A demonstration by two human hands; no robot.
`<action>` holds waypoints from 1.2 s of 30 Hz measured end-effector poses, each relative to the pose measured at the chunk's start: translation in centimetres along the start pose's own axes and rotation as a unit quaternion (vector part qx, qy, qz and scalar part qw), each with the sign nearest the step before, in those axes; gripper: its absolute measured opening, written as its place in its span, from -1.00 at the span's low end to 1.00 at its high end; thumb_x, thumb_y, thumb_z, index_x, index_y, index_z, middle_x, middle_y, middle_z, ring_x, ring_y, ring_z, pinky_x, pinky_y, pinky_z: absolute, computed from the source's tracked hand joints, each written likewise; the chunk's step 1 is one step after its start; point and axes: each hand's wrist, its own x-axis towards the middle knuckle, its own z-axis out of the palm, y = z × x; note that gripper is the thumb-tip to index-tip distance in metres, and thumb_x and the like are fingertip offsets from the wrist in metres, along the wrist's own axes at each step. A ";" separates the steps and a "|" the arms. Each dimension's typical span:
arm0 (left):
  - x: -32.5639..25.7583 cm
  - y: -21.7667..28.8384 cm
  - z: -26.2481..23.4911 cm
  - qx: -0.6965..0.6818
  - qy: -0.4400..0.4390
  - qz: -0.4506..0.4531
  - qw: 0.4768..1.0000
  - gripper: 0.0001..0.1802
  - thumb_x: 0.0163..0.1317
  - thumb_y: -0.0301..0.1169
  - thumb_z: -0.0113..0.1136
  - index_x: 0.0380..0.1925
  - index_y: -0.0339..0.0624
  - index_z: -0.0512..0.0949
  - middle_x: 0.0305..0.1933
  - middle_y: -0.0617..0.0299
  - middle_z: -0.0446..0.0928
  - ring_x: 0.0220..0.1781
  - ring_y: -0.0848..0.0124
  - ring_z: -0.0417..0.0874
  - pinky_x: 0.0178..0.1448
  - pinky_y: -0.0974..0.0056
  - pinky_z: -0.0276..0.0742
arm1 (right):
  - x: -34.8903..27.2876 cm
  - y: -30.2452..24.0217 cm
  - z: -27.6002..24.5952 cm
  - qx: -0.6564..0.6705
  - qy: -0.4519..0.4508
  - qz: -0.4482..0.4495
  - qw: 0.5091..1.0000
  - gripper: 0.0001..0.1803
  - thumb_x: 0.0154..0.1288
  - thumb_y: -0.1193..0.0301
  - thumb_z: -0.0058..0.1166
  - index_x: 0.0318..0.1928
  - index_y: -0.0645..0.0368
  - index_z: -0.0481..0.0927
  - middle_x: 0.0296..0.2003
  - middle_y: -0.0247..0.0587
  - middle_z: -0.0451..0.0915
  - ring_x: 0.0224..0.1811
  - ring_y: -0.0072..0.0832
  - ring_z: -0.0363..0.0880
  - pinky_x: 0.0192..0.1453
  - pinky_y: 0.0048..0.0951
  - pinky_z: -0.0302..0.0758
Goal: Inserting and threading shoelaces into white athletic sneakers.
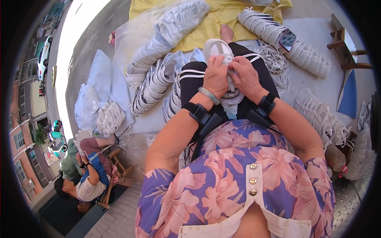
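Observation:
A white and grey shoe (pixel 217 47) rests on my lap between my dark-trousered legs, one rounded end pointing away from me. My left hand (pixel 216 77) is closed over its left side, fingers bent around the upper at the lacing. From the right, my right hand (pixel 245 78) pinches at the same spot, thumb and fingers together on the white shoelace (pixel 193 73). Lace ends trail out over both my thighs. The fingertips partly hide the eyelets, so the exact lace path cannot be made out.
Curved rows of stacked white shoe uppers (pixel 152 85) lie left and far ahead. At far right, a phone (pixel 287 40) rests on another row (pixel 313 61), beside a heap of loose laces (pixel 274 63). A wooden stool (pixel 343 43) stands beyond. Another person (pixel 89 176) sits at left.

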 end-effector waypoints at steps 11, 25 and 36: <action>0.3 -0.4 -1.1 -0.023 -0.015 0.007 1.000 -0.84 -0.14 -0.54 0.04 -0.47 -0.31 0.51 0.04 -0.09 0.37 0.12 -0.06 0.30 0.18 0.08 0.27 | 0.6 0.3 0.5 -0.052 -0.031 0.018 0.998 -0.86 0.00 0.52 0.03 -0.34 0.21 0.49 -0.19 -0.11 0.40 -0.09 -0.17 0.40 -0.16 -0.25 0.41; -0.8 -1.0 -4.2 0.045 0.005 -0.050 0.998 -0.84 -0.16 -0.37 0.19 -0.60 -0.23 0.51 0.01 -0.03 0.44 0.03 0.02 0.43 0.11 0.07 0.28 | -16.9 17.9 -19.4 -0.445 -0.117 0.250 0.852 -0.79 -0.02 0.61 -0.09 -0.28 0.19 0.42 -0.07 -0.16 0.38 0.04 -0.19 0.31 0.03 -0.04 0.24; -0.6 0.6 -4.6 0.025 0.046 0.014 0.999 -0.84 -0.16 -0.50 0.16 -0.51 -0.27 0.45 -0.04 -0.09 0.45 -0.02 -0.02 0.46 0.07 0.11 0.35 | -2.4 3.3 -7.1 -0.064 0.000 -0.117 0.991 -0.73 -0.02 0.48 0.07 -0.22 0.16 0.44 -0.23 -0.13 0.47 -0.08 -0.19 0.42 0.03 -0.25 0.30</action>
